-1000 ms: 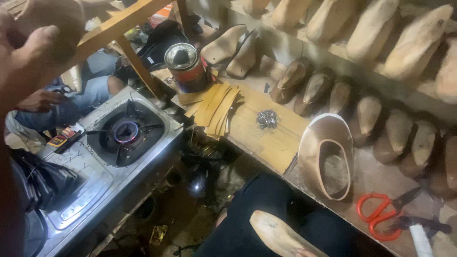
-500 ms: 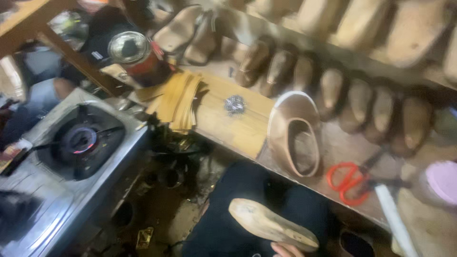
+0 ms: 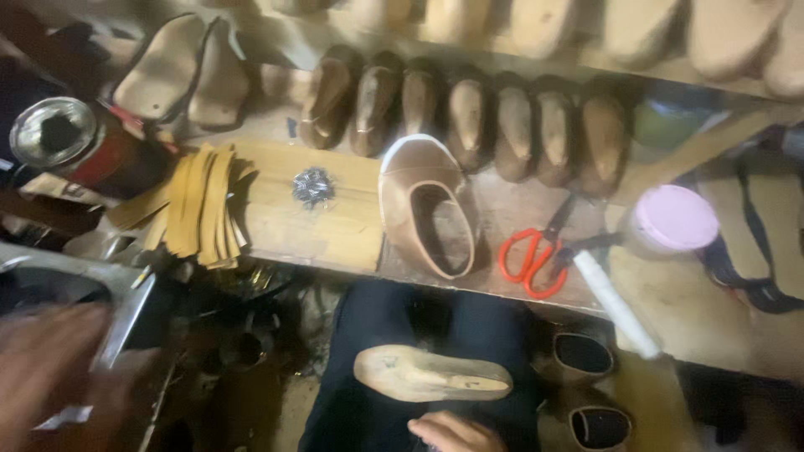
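The desk (image 3: 318, 238) carried a brown shoe upper (image 3: 427, 205), red scissors (image 3: 536, 255) and a heap of tacks (image 3: 313, 186). Below it, a wooden last (image 3: 431, 377) lay across the person's dark lap — the right hand (image 3: 456, 433) just beneath, apart from it. The left hand (image 3: 59, 377) was a blur; I could not tell either hand's fingers.

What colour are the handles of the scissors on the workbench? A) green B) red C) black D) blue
B: the scissors lying on the workbench between the brown shoe upper and the pink-lidded jar have bright red handle loops.
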